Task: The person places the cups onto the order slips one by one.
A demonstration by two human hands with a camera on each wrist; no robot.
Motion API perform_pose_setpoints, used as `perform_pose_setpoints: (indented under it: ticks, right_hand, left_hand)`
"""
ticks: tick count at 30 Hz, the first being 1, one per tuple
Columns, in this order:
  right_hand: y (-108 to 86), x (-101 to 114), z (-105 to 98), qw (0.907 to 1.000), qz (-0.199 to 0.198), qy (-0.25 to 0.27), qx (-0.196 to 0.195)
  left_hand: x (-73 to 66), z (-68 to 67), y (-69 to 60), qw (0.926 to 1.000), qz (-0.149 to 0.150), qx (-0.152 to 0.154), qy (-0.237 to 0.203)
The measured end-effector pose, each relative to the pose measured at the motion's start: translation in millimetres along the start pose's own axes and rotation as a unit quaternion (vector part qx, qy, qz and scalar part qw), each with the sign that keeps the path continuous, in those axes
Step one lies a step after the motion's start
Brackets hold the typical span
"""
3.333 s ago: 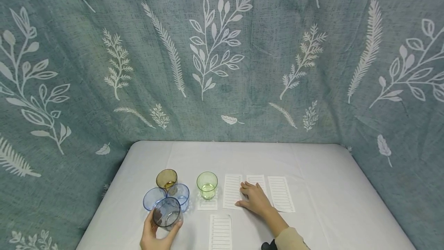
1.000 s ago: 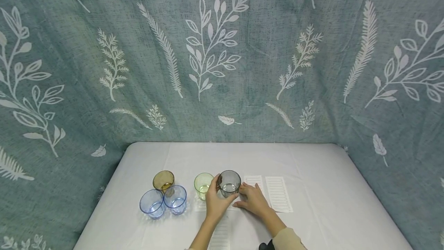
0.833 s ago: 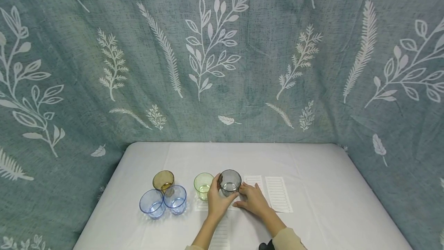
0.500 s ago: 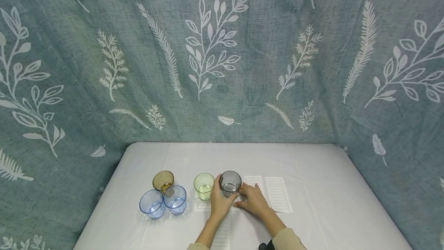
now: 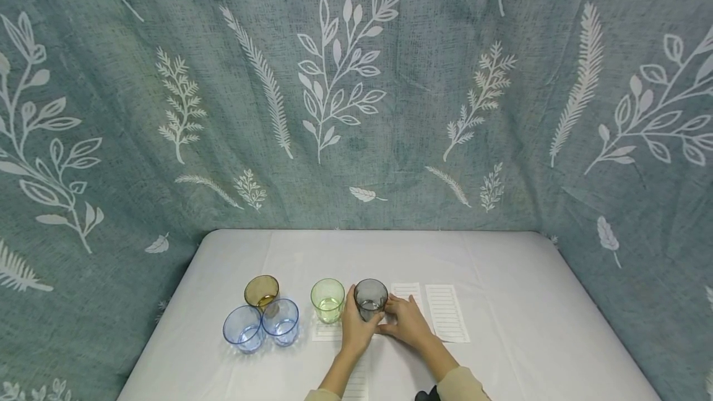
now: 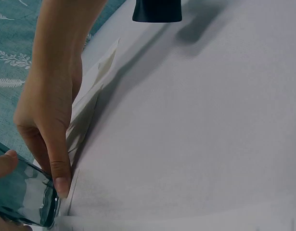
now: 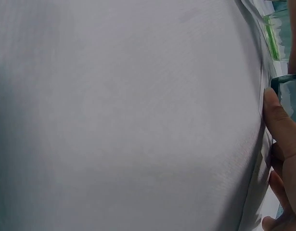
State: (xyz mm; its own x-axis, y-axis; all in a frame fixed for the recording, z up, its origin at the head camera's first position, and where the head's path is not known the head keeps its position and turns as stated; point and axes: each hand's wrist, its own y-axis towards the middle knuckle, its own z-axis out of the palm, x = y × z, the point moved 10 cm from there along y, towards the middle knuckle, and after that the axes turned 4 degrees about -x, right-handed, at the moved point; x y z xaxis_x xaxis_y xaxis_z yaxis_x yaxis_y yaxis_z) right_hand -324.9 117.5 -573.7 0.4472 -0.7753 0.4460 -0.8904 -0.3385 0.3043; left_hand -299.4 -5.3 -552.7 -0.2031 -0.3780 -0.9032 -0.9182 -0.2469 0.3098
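My left hand grips a smoky grey drinking glass by its near side, thumb in front. The glass is upright over a lined paper slip that is almost wholly hidden by it and the hands. My right hand lies with extended fingers on the slips just right of the glass. In the left wrist view, the right hand's thumb reaches down beside the base of the glass. The right wrist view shows the glass close to that thumb; whether they touch I cannot tell.
Left of the hands, a green glass stands on a paper slip. An amber glass and two blue glasses cluster farther left. Lined slips lie at right; another slip lies in front, partly under the left arm.
The left hand has carried the grey glass from the cluster at left to the slip beside the right hand, then lowered it slightly. The right hand has stayed in place.
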Motion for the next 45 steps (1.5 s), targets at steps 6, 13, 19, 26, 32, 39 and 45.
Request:
perform_pose_setpoints:
  ticks: [6, 13, 19, 26, 32, 39, 45]
  right_hand:
    - [0.0, 3, -2, 0.9999, -0.012, 0.000, -0.008]
    - [0.2, 1, -1, 0.9999, -0.007, 0.007, -0.009]
    - [0.1, 0, 0, 0.9999, -0.004, 0.009, -0.013]
    - [0.9, 1, -3, 0.9996, -0.004, 0.020, -0.019]
    - [1.0, 0, -3, 0.9996, -0.006, 0.018, -0.023]
    - [0.7, 2, -4, 0.9993, -0.020, 0.010, -0.031]
    - [2.0, 2, -4, 0.9993, -0.016, 0.012, -0.030]
  left_hand:
    - [5.5, 0.8, -2.1, 1.0000, -0.001, 0.006, 0.001]
    - [15.0, 2.3, -2.9, 0.9996, -0.013, 0.022, -0.014]
    - [15.9, 4.9, -5.5, 0.9991, -0.005, 0.041, -0.002]
    - [16.2, 8.2, -6.8, 0.9974, 0.017, 0.067, 0.022]
    - [18.8, 10.7, -8.8, 0.9951, 0.016, 0.092, 0.031]
    - [21.2, 11.3, -9.4, 0.9939, 0.003, 0.108, 0.020]
    - [19.5, 10.8, -8.9, 0.9938, 0.011, 0.109, 0.020]
